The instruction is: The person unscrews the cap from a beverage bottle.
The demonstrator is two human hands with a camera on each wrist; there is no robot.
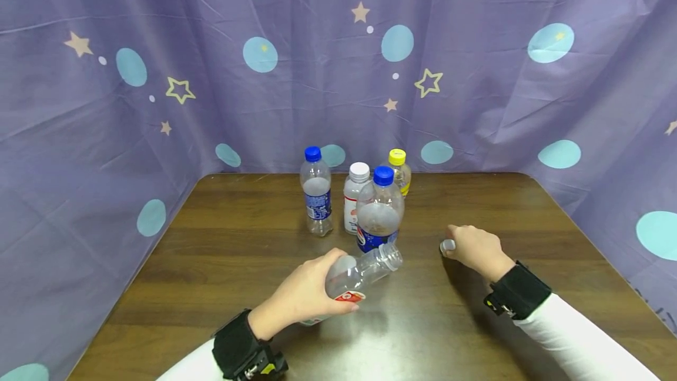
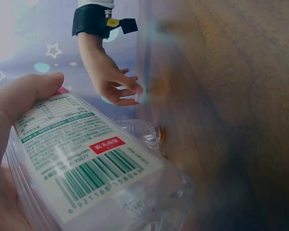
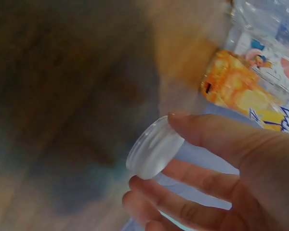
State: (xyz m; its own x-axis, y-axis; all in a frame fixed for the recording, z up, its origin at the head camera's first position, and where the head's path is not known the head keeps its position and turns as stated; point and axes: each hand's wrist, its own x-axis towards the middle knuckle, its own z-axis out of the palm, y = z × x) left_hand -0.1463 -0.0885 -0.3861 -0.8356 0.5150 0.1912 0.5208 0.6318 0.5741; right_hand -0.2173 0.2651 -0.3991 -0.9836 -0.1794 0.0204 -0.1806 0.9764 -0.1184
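My left hand (image 1: pixel 304 290) grips a clear plastic bottle (image 1: pixel 365 272) around its body. The bottle is tilted, its uncapped mouth pointing right and away from me. In the left wrist view its white label (image 2: pixel 72 154) shows a barcode and green and red print. To the right, my right hand (image 1: pixel 478 249) pinches a white bottle cap (image 3: pixel 154 149) between thumb and fingers, low over the table. Just beyond the held bottle stands a large clear bottle (image 1: pixel 379 207) with a blue cap and blue label.
Behind stand a blue-capped bottle (image 1: pixel 316 193), a white-capped bottle (image 1: pixel 350 204) and a yellow-capped bottle (image 1: pixel 404 178), all upright on the brown wooden table (image 1: pixel 227 222). A purple curtain (image 1: pixel 317 4) with stars and dots hangs along the table's far edge and sides.
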